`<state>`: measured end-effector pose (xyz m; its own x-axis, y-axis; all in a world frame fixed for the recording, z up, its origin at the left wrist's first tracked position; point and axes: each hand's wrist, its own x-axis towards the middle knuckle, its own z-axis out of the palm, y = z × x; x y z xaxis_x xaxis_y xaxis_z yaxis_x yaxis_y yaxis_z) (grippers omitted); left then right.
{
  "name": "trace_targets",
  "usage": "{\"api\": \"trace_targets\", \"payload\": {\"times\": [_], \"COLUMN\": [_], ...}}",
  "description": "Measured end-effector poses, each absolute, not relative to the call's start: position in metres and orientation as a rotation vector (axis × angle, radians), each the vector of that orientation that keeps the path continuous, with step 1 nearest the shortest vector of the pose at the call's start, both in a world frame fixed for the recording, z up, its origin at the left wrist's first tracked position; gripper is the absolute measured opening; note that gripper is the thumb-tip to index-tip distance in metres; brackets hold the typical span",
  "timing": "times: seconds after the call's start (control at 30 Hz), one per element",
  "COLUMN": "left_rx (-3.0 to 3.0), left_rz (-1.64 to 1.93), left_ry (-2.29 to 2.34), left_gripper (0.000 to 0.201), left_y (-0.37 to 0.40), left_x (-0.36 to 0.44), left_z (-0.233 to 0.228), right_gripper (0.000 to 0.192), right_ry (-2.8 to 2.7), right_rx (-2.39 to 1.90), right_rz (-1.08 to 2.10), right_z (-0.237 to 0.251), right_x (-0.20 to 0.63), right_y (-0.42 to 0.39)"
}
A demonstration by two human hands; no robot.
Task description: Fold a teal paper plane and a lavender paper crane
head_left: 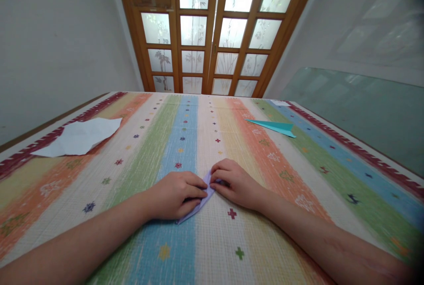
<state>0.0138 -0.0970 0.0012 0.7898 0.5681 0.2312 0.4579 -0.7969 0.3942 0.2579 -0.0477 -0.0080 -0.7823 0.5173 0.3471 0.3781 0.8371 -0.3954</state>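
Lilac paper, folded narrow and pointed, is lying flat on the striped cloth near the front edge. Left hand is pressing down on it, fingers flat; right hand is pinching its upper tip. No writing legible.
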Motion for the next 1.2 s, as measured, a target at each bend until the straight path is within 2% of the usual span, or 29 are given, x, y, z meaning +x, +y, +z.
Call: {"api": "trace_targets", "payload": {"times": [0.3, 0.5, 0.63, 0.97, 1.2], "left_rx": [2.781, 2.829, 2.821, 2.646, 2.555], "left_rz": [0.454, 0.374, 0.337, 0.153, 0.099], "left_ry": [0.707, 0.725, 0.698, 0.681, 0.724], "left_gripper": [0.038, 0.033, 0.033, 0.048, 0.057], "left_y": [-0.101, -0.100, -0.098, -0.097, -0.097], "left_x": [0.017, 0.017, 0.015, 0.009, 0.005], "left_z": [0.005, 0.005, 0.009, 0.030, 0.031], "right_gripper": [0.013, 0.042, 0.051, 0.053, 0.041], "right_ry": [-2.588, -2.535, -2.533, -2.549, -2.624], "right_rx": [-0.662, -0.805, -0.821, -0.763, -0.790], "right_rz": [0.330, 0.349, 0.396, 0.378, 0.398], "right_z": [-0.010, -0.014, -0.018, -0.014, -0.014], "right_x": [0.268, 0.272, 0.273, 0.271, 0.270], "right_y": [-0.042, -0.042, -0.042, -0.042, -0.041]}}
